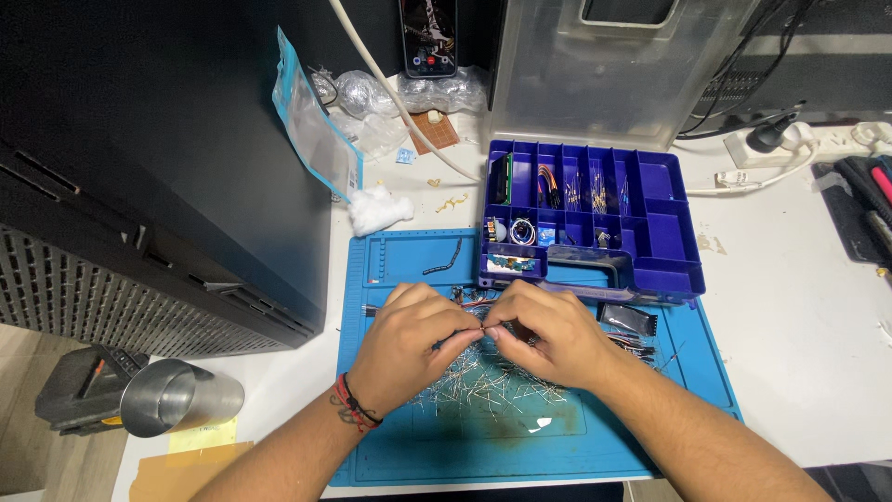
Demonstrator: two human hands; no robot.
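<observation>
My left hand [409, 344] and my right hand [548, 335] meet fingertip to fingertip over a blue work mat [409, 446]. Both pinch one small wire-leaded component [484, 328] between thumb and forefinger. Under and in front of the hands lies a loose pile of thin metal-leaded parts [483, 383]. A red and black cord band circles my left wrist. Just behind the hands stands an open purple compartment box [664, 232] with small electronic parts in several of its cells.
A large black case [158, 167] stands at left, a metal cup [177, 395] lies at its foot. Behind the box stands a clear plastic lid [595, 74], a phone [428, 37], plastic bags and cotton [376, 206]. At right are a power strip [808, 141] and tools.
</observation>
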